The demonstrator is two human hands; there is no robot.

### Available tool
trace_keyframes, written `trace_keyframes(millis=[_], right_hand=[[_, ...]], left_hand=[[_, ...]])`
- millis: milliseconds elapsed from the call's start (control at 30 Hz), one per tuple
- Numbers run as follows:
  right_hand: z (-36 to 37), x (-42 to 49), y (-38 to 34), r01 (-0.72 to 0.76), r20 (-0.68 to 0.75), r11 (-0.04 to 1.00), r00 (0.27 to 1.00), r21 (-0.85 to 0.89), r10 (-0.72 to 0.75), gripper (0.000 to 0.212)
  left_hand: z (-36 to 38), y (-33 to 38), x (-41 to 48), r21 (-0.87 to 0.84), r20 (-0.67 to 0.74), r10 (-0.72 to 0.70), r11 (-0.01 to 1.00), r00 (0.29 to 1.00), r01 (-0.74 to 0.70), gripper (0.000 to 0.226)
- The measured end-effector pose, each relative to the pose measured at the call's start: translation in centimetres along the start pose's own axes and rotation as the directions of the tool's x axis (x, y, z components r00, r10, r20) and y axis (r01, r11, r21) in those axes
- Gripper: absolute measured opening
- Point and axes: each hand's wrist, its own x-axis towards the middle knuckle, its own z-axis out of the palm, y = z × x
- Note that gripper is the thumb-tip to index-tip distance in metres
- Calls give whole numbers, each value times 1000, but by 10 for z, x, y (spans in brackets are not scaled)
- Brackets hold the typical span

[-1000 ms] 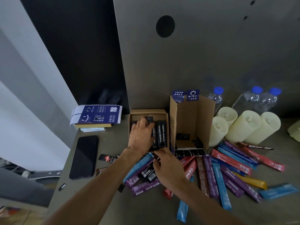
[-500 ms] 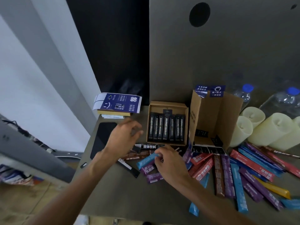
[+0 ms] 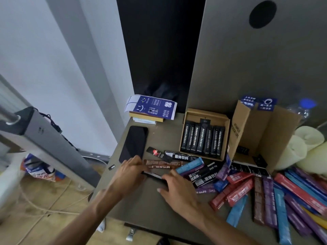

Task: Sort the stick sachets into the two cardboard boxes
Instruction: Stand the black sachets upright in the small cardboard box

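On grey table [image 3: 146, 200], slim black sachet [image 3: 153, 175]

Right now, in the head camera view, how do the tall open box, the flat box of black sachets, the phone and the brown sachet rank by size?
1. tall open box
2. flat box of black sachets
3. phone
4. brown sachet, its left end hidden by the left hand

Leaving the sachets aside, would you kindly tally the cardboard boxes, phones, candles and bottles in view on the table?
Cardboard boxes: 2
Phone: 1
Candles: 3
Bottle: 1
Total: 7
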Motion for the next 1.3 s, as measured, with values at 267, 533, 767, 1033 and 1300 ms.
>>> trace_keyframes(millis=[267, 533, 767, 1033, 1300], right_hand=[[-20, 3, 11, -199, 48, 760, 975, 618, 217, 13], [-40, 0, 18, -322, 177, 550, 937, 771, 300, 23], [-54, -1, 26, -324, 213, 528, 942, 785, 261, 19], [-56, 3, 34, -243, 102, 625, 962, 742, 253, 7], [-80, 54, 71, -289, -116, 796, 906, 532, 406, 11]], left_hand=[[-29, 12, 14, -713, 4, -191, 688, 981, 137, 10], [-42, 41, 37, -847, 48, -325, 487, 945, 211, 6], [-48, 53, 55, -779, -27, -280, 607, 960, 155, 6], [-51, 68, 69, -774, -35, -240, 620, 970, 126, 9], [-30, 79, 113, -734, -42, -328, 651, 944, 194, 16]])
